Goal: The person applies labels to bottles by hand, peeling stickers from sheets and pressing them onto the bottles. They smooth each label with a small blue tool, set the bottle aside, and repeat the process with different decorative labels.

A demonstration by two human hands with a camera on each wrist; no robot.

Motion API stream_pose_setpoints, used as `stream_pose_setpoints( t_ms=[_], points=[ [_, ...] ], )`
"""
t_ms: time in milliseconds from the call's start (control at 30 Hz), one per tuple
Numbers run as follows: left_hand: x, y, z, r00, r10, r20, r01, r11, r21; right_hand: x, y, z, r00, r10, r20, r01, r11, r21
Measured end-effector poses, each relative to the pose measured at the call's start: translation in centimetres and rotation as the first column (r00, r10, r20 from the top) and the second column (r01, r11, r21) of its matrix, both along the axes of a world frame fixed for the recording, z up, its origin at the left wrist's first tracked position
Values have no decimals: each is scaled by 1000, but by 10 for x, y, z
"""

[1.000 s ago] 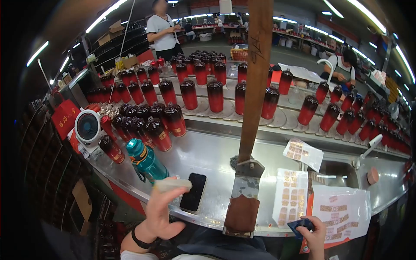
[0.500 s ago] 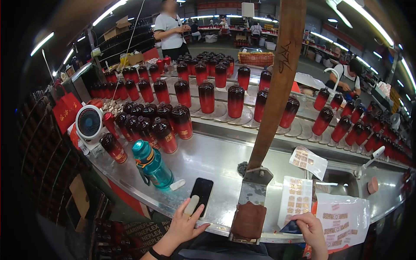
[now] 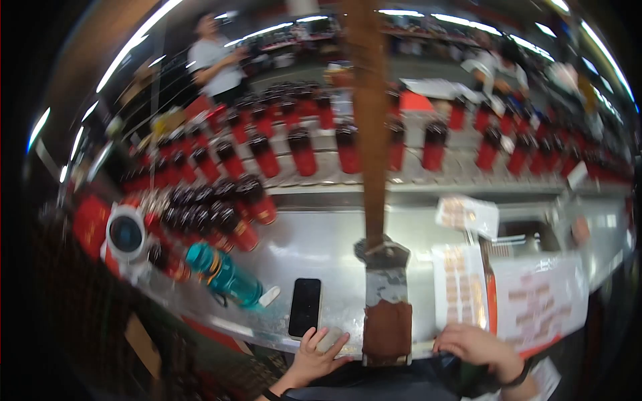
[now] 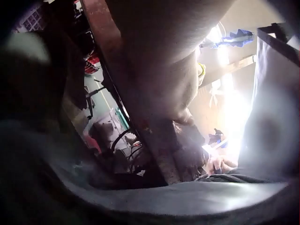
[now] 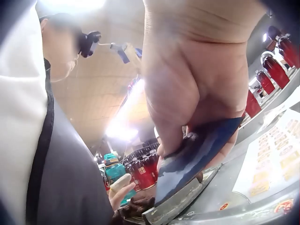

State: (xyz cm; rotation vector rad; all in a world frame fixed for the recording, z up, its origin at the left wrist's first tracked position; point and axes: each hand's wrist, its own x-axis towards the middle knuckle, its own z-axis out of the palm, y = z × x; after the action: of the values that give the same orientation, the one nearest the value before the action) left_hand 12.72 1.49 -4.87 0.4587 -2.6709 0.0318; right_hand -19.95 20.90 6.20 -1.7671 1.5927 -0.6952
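My left hand (image 3: 319, 361) lies at the front table edge, just below a black phone (image 3: 305, 306), fingers spread, with a pale cover (image 3: 332, 341) on one finger. My right hand (image 3: 473, 345) is at the same edge, in front of a sheet of gold decals (image 3: 460, 287). In the right wrist view its thumb and fingers pinch a flat, dark blue piece (image 5: 194, 157) with a straight edge. Between the hands sits a brown pad (image 3: 388, 331) on a metal bracket. The left wrist view is dark, mostly forearm and cloth.
A wooden post (image 3: 372, 127) rises from the bracket. Left stand a teal bottle (image 3: 231, 279), a small white piece (image 3: 269, 296), a round fan (image 3: 126, 233) and several red-black bottles (image 3: 234, 224). More bottles line the conveyor (image 3: 328, 175) behind. A larger decal sheet (image 3: 542, 294) lies right, before a sink (image 3: 525, 234).
My left hand came down from above the table to the phone, then moved to the table edge. The right hand, keeping the dark blue piece, shifted slightly left. The head view swung and blurred.
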Motion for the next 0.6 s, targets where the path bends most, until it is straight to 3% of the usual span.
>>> stream_pose_setpoints(
  t_ms=[100,233,333,367,433,500,533,600],
  points=[
    [1,0,-2,998,58,11,-58,998,-29,-8,5,-9,988,154,-21,-153,987,56],
    [7,2,-21,996,91,21,-89,992,-92,-18,11,-6,986,165,-30,-162,984,80],
    [16,-6,-24,989,98,109,-82,987,-141,-39,24,2,996,91,-2,-91,993,77],
    [-12,2,7,1000,11,0,-11,1000,-21,-51,29,8,998,59,-17,-58,995,87],
    [-12,2,4,1000,3,5,-3,1000,6,-82,42,17,1000,-10,-13,10,999,35],
    [-15,3,6,1000,26,-8,-26,999,-21,-119,52,31,992,-109,59,105,992,71],
    [8,1,-16,985,134,104,-127,989,-73,-141,56,37,984,-163,75,152,980,130],
    [15,-1,-22,973,165,164,-156,985,-71,-190,63,37,924,-379,56,354,901,250]
  ],
)
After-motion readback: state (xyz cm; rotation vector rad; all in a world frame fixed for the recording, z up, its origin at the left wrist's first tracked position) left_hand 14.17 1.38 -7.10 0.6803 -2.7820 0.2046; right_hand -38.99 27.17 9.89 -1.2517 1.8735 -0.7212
